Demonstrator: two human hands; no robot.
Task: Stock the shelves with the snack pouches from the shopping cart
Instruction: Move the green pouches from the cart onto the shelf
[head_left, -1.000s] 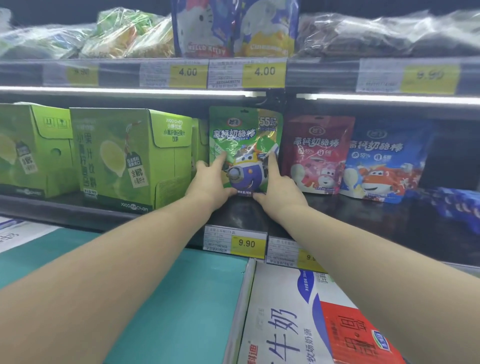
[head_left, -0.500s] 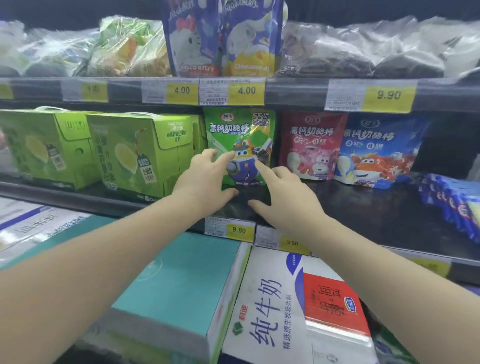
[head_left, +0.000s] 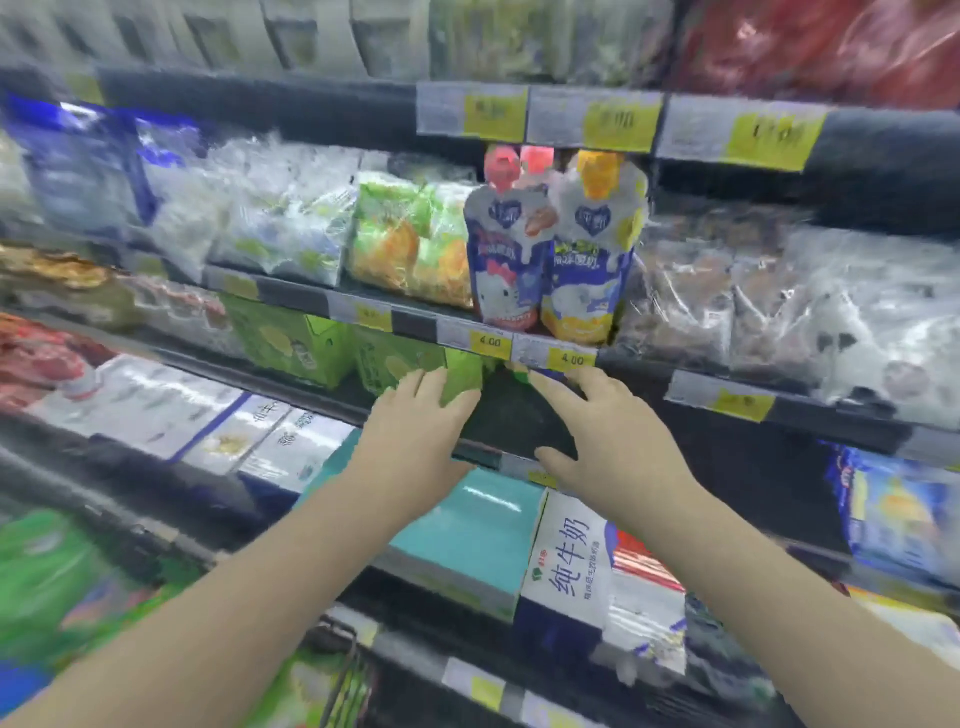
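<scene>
The view is blurred. My left hand (head_left: 415, 421) and my right hand (head_left: 597, 431) hover side by side over the front of the dark middle shelf (head_left: 514, 421), fingers spread and holding nothing. The fingertips of my left hand overlap the corner of a green carton (head_left: 462, 382). The green snack pouch is almost hidden behind the price rail above it; only a green sliver (head_left: 521, 375) shows between my hands. The red and blue pouches are out of sight.
On the shelf above stand two spouted pouches, one with a pink cap (head_left: 501, 260) and one with a yellow cap (head_left: 587, 260), among clear-wrapped packs. A teal carton (head_left: 467, 530) and a white milk carton (head_left: 566, 561) lie below my hands. Thin metal wires (head_left: 340, 680) show at the bottom.
Both hands have let go of the green pouch and drawn back to the shelf's front edge. The view has swung upward and blurred, hiding the pouch row behind the price rail.
</scene>
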